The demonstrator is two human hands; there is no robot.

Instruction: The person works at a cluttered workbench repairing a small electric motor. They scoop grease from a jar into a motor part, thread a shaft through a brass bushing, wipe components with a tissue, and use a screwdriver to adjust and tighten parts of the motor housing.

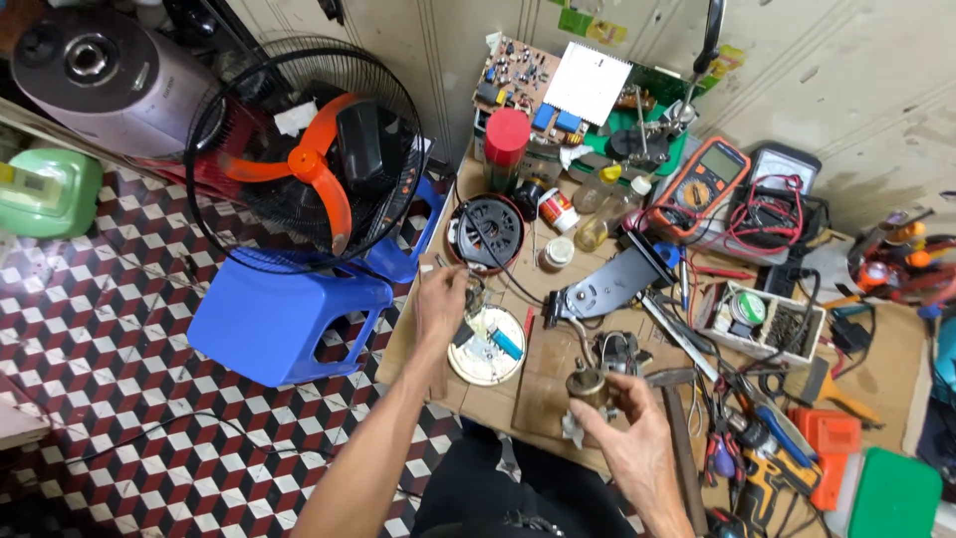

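My left hand (439,304) reaches out over the left part of a low wooden workboard (558,374), its fingers pinched on a small dark part with wires beside a round white plate (488,349) that carries small components. My right hand (627,428) is nearer to me and grips a small brass-coloured motor part (588,384). Beyond the left hand lies a round black fan housing (486,232) with a wire trailing from it. A black metal bracket (607,284) lies between the two hands, farther back.
A black fan with orange blades (309,159) stands on a blue plastic stool (279,314) at left. An orange multimeter (702,184), a red-capped can (505,144), circuit boards (518,75), a parts tray (762,319) and several hand tools (737,448) crowd the board. Tiled floor (119,379) lies left.
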